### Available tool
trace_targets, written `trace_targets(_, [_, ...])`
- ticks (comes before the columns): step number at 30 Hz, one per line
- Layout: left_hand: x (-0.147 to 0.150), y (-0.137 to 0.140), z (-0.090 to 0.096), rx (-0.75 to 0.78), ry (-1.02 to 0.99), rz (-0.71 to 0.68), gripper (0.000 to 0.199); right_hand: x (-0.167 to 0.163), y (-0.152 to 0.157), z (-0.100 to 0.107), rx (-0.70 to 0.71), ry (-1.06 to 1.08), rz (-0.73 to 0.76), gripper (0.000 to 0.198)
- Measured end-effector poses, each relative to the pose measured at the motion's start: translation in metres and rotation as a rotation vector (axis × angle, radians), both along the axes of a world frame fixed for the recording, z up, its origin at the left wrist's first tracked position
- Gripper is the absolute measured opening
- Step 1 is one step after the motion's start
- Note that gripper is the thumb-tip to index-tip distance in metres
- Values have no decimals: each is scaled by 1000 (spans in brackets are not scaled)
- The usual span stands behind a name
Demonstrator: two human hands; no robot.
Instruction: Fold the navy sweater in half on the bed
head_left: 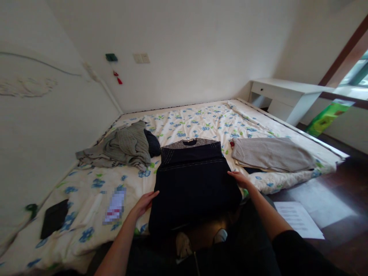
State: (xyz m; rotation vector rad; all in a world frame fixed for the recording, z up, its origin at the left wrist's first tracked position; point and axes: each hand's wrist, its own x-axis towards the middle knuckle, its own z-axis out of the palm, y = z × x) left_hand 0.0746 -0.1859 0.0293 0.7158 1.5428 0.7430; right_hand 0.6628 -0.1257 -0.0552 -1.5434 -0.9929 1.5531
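white walls close round a low bed [201, 119] whose flowered sheet carries everything worth counting. at the near edge of that bed lies one dark navy sweater [192, 180], spread flat, collar toward the far wall and hem toward the person, so its long axis runs straight away from the body. the left hand [145, 202] rests at the sweater's left edge near the hem, fingers together and stretched flat, tips touching the cloth rather than gripping it. the right hand [238, 178] lies on the sweater's right edge, a little farther up toward the collar, palm down and fingers flat too, pinching nothing. the garment sits between the two hands, each about equally close to its own side.

left of the sweater lies one crumpled grey knit [126, 147] with what may be a second dark garment [152, 142] tucked against it. right of the sweater is one neat folded beige pile [271, 154], seemingly more than one layer. farther left of the sweater, near the bed's edge, lies one black flat case [54, 217]. one white desk [284, 96] stands beyond the bed's far right corner, and one sheet of paper [299, 219] lies on the floor to the sweater's right.
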Motion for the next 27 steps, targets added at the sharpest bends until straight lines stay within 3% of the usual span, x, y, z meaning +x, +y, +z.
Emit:
trace_targets(3, [3, -22, -1, 23, 2, -50, 43, 1, -12, 5, -96, 65, 44, 36])
trace_targets(10, [0, -63, 10, 11, -5, -201, 68, 6, -29, 2, -109, 108, 151, 34])
trace_targets(19, [4, -86, 32, 44, -60, -297, 65, 1, -26, -3, -35, 80, 77, 30])
trace_targets(23, [1, -104, 23, -23, -81, -404, 62, 2, -26, -2, 11, 59, 68, 30])
trace_targets(27, [-17, -125, -7, -138, 15, -485, 70, 0, -26, -2, 15, 58, 31, 31])
